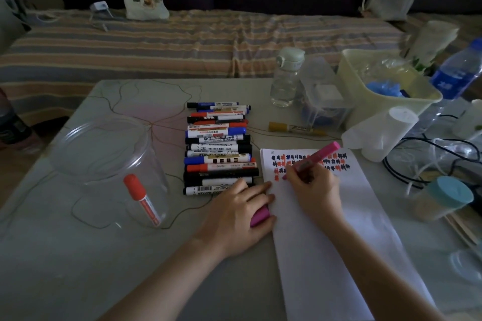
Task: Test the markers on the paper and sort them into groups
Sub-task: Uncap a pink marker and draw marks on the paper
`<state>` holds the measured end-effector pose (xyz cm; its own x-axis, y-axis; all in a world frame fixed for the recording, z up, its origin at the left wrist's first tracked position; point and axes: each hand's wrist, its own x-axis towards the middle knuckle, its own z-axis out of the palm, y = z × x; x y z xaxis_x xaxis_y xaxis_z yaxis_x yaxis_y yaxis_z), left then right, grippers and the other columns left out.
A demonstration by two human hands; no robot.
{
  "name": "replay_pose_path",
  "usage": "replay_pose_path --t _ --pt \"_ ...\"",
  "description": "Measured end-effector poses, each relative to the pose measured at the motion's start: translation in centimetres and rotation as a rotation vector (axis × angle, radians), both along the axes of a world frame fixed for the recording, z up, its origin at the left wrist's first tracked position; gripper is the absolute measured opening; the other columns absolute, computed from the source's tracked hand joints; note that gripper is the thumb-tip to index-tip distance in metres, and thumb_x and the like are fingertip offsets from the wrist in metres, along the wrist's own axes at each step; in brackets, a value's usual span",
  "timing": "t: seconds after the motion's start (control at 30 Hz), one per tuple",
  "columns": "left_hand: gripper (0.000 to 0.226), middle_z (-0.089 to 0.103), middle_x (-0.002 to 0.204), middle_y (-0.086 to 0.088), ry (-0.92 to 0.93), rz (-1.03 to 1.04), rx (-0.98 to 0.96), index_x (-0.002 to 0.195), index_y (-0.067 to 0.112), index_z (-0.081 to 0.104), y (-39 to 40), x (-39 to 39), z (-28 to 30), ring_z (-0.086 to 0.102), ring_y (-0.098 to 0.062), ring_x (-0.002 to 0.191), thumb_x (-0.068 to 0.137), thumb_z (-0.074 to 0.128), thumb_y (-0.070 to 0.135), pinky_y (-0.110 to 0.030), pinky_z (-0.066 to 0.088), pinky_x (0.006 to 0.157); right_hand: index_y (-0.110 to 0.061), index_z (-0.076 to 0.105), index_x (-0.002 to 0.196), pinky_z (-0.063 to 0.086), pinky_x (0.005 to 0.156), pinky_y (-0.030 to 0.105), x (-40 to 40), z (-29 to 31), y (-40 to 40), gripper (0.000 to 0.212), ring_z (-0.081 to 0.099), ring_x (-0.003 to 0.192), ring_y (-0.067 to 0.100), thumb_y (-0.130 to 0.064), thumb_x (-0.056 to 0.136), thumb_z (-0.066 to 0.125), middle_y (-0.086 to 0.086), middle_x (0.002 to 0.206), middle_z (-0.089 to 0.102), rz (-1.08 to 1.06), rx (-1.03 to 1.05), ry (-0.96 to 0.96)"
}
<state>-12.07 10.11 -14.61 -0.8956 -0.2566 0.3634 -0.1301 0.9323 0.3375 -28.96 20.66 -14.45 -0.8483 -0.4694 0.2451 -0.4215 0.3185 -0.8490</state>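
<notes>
**Inspector:** The right hand (317, 187) grasps the pink marker (314, 161) in a writing grip, tip on the paper strip (347, 229) just below the rows of test marks (310, 163). The left hand (240, 214) lies at nine o'clock of the strip, fingers curled over the pink cap (259, 216).

**Assistant:** Risks?

**Inspector:** The writing hand sits close beneath the marks; a slide upward would likely smear them. The left hand only touches the strip's edge, so the strip may shift under a stroke. The marker row (219, 148) at eleven o'clock lies next to the left fingertips; a nudge could roll it. One red marker (142, 198) sits in the clear tub (109, 161) at nine o'clock of the desk (78, 255), so groups could mix.
</notes>
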Motion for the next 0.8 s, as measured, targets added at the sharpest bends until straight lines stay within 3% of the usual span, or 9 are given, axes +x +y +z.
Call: replay_pose_path --t 0.4,0.5,0.57,0.7,0.8 --pt "0.044 0.056 0.137 0.012 0.018 -0.005 -0.002 0.120 0.024 0.066 0.1 -0.1 0.2 0.049 -0.010 0.101 0.088 0.055 0.051 -0.029 0.052 0.075 -0.017 0.073 0.083 0.050 0.060 0.013 0.0 0.2 0.2 0.014 0.066 0.068 -0.002 -0.032 0.084 0.074 -0.013 0.072 0.070 0.009 0.002 -0.037" --pt "0.043 0.055 0.136 0.010 0.027 -0.018 -0.022 0.120 0.024 0.064 0.1 -0.2 0.2 0.050 -0.011 0.107 0.090 0.052 0.052 -0.030 0.052 0.080 -0.016 0.072 0.082 0.053 0.061 0.019 0.0 0.2 0.0 0.014 0.066 0.065 0.002 -0.030 0.084 0.074 -0.010 0.071 0.071 0.009 -0.022 -0.045" --pt "0.043 0.053 0.127 0.007 0.040 -0.018 -0.020 0.120 0.023 0.060 0.1 -0.1 0.3 0.050 -0.011 0.109 0.090 0.051 0.052 -0.027 0.050 0.083 -0.014 0.070 0.080 0.052 0.061 0.022 0.0 0.0 -0.1 0.013 0.066 0.065 0.006 -0.026 0.083 0.075 -0.006 0.070 0.071 0.008 -0.018 -0.046" --pt "0.032 0.050 0.099 0.004 0.069 -0.027 0.028 0.106 0.020 0.061 0.2 0.4 0.5 0.051 -0.011 0.087 0.088 0.057 0.046 -0.026 0.048 0.072 -0.016 0.070 0.080 0.049 0.057 0.014 -0.1 0.1 0.0 0.012 0.065 0.066 0.005 -0.027 0.083 0.075 -0.008 0.070 0.070 0.005 -0.022 -0.063" --pt "0.024 0.053 0.093 0.003 0.078 -0.051 0.068 0.100 0.017 0.066 0.1 0.7 0.9 0.051 -0.011 0.082 0.089 0.062 0.038 -0.028 0.047 0.069 -0.016 0.069 0.080 0.050 0.053 0.016 -0.1 1.0 0.2 0.016 0.063 0.058 0.003 -0.030 0.086 0.073 -0.007 0.067 0.069 0.008 -0.088 -0.164"
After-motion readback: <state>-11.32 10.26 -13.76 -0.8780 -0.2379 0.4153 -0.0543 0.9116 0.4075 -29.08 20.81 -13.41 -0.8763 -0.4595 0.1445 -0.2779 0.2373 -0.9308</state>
